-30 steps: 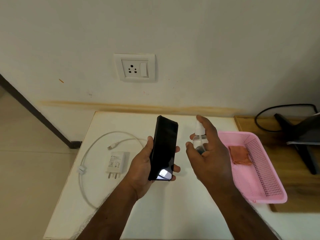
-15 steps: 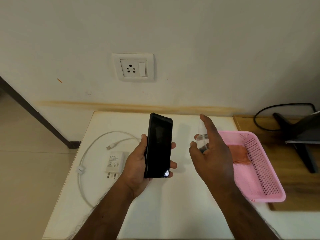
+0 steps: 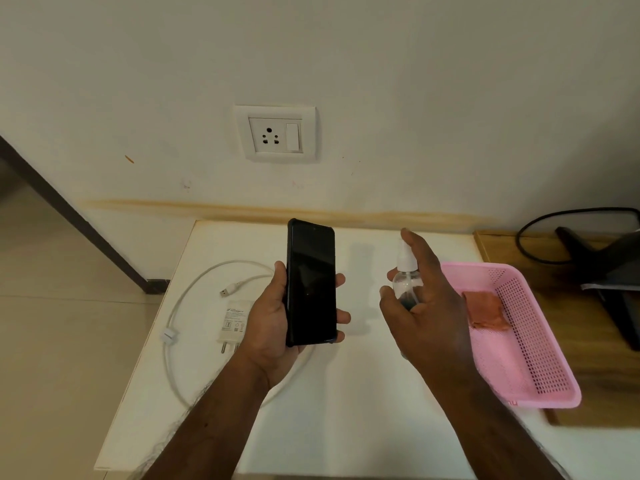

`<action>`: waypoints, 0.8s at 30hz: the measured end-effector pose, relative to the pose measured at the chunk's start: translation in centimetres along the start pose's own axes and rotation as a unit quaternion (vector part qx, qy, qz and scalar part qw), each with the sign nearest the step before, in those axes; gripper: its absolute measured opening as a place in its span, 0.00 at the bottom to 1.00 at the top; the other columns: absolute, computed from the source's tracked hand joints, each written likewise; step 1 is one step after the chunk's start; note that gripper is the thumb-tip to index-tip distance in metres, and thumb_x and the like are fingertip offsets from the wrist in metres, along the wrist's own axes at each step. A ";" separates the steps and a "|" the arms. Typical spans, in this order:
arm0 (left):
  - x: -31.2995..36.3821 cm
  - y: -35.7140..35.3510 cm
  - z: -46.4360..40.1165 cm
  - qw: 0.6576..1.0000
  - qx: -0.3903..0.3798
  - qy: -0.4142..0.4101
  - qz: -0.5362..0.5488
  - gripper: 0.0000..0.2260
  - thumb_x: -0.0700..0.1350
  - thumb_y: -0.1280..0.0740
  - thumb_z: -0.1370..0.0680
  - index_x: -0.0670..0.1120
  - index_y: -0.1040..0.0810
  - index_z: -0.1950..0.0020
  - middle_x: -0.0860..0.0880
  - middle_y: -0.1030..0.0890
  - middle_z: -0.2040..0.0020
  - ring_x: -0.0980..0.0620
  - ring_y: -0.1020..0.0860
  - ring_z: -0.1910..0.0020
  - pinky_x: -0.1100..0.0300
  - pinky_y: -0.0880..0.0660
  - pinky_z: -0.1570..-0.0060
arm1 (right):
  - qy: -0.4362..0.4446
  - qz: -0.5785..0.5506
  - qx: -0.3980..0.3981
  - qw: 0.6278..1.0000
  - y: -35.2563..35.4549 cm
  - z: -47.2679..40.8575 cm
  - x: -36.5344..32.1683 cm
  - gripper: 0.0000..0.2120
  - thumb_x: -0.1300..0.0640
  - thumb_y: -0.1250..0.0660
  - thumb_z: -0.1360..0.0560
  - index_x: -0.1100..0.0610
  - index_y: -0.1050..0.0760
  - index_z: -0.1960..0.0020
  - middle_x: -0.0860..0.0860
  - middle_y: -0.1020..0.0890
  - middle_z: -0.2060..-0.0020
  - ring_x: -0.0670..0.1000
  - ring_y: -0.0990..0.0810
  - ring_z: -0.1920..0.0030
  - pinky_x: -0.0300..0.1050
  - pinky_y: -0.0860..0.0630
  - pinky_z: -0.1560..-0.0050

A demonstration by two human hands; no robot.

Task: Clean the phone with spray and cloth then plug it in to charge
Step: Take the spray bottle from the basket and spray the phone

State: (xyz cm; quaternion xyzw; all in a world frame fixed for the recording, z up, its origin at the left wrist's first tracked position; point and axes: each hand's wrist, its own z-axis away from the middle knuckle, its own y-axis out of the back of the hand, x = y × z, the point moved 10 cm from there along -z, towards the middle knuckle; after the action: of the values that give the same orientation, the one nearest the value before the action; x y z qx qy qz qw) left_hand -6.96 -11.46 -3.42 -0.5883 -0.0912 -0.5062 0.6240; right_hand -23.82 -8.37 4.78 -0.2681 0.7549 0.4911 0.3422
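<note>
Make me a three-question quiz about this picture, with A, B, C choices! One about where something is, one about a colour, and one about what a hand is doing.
1. Where is the cloth?
A. in the basket
B. on the floor
C. over the phone

2. What colour is the basket?
A. green
B. pink
C. black

3. What is the right hand doing?
A. lying flat on the table
B. pressing the wall switch
C. holding the spray bottle

Answers:
1 A, the folded cloth lies inside the basket.
2 B, its mesh walls are pink.
3 C, its fingers wrap the clear bottle, with one finger up by the white nozzle, while the left hand holds the phone.
</note>
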 end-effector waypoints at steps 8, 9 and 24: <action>1.2 1.3 -0.1 0.999 0.030 -0.024 0.031 0.29 0.67 0.51 0.20 0.52 0.21 0.33 0.42 0.21 0.34 0.35 0.19 0.50 0.40 0.21 0.49 | 0.003 0.035 -0.063 0.997 -1.1 0.2 -0.2 0.36 0.53 0.29 0.26 0.26 0.45 0.31 0.37 0.24 0.41 0.34 0.22 0.51 0.20 0.30 0.64; 1.3 1.5 -0.1 0.998 0.035 -0.025 0.037 0.29 0.67 0.51 0.20 0.52 0.21 0.33 0.42 0.21 0.34 0.35 0.19 0.51 0.40 0.21 0.50 | 0.005 0.036 -0.071 0.997 -1.3 0.3 -0.2 0.36 0.53 0.29 0.26 0.26 0.44 0.31 0.38 0.24 0.40 0.33 0.23 0.50 0.19 0.31 0.64; 2.1 2.5 0.1 0.994 0.075 -0.046 0.058 0.30 0.66 0.54 0.19 0.50 0.25 0.29 0.42 0.20 0.34 0.34 0.20 0.48 0.35 0.24 0.44 | 0.050 0.031 -0.133 0.989 -2.9 1.1 -0.8 0.36 0.52 0.28 0.27 0.26 0.43 0.31 0.36 0.25 0.38 0.39 0.20 0.49 0.31 0.24 0.46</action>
State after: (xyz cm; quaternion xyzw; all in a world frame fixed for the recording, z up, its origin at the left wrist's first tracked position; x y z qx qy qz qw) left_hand -4.03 -12.99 -3.50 -0.5672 -0.1233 -0.4332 0.6895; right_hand -20.88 -8.42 3.53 -0.3120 0.7070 0.5833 0.2501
